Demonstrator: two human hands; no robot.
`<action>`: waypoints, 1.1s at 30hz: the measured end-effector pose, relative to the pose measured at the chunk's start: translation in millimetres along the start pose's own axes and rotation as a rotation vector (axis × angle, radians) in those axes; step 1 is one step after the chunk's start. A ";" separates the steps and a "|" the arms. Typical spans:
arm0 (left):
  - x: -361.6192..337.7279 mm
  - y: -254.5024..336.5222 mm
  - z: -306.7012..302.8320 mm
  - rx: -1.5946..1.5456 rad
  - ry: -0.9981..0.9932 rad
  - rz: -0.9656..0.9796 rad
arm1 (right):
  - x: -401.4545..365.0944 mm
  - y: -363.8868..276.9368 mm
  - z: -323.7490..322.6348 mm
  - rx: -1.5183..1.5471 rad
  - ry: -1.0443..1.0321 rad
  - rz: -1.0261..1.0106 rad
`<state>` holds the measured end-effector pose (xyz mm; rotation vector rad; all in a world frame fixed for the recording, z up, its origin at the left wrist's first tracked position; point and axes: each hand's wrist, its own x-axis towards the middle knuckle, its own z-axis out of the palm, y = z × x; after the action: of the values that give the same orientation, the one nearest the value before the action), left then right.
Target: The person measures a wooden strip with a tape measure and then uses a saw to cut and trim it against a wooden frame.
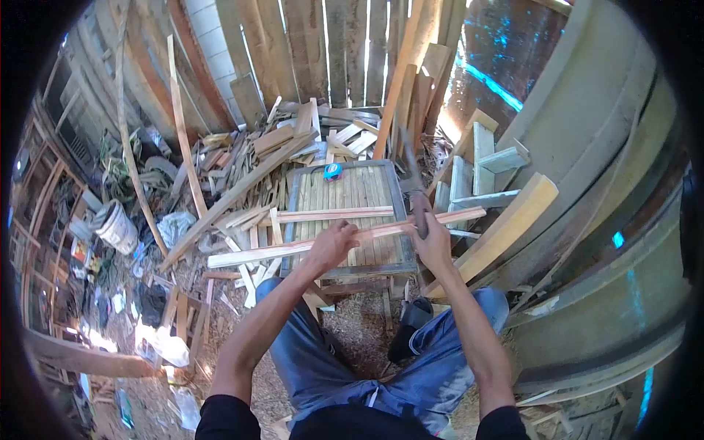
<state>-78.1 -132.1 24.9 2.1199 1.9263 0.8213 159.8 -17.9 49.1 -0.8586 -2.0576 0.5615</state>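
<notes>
A long, pale wooden strip (257, 254) lies slanted across the framed slatted panel (339, 258) in front of my knees. My left hand (334, 246) is closed over the strip left of its middle. In my right hand (431, 242) is the handle of a long dark tool (412, 172), seen nearly edge-on; it looks like a machete and points away from me. This hand is close to the right part of the strip. A second wooden strip (337, 214) lies behind the first. A blue tape measure (332, 171) sits at the panel's far edge.
A heap of wood offcuts (275, 143) lies behind the panel. To the right are a thick plank (506, 231) and a pale wooden frame (484, 165). A white bucket (116, 226) stands at left. Boards lean against the back wall.
</notes>
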 end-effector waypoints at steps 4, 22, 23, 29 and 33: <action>5.9 6.6 43.6 -0.024 0.013 0.053 | -15.4 -30.9 -30.4 0.221 0.049 0.229; 59.7 18.8 86.7 -0.221 -0.100 0.208 | -111.9 -22.8 -45.5 0.695 0.014 0.745; 60.9 18.5 86.9 -0.233 -0.102 0.211 | -111.1 -23.7 -45.5 0.707 0.025 0.768; 66.8 7.3 88.1 -0.225 -0.095 0.241 | -124.3 -19.2 -29.0 0.529 0.043 0.717; 77.5 9.9 86.8 -0.140 -0.093 0.267 | -135.8 -19.6 -24.6 0.659 0.095 0.748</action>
<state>-25.2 -38.6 -20.8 2.3142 1.5153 0.8580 231.5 -129.3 5.6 -1.1826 -1.2643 1.4634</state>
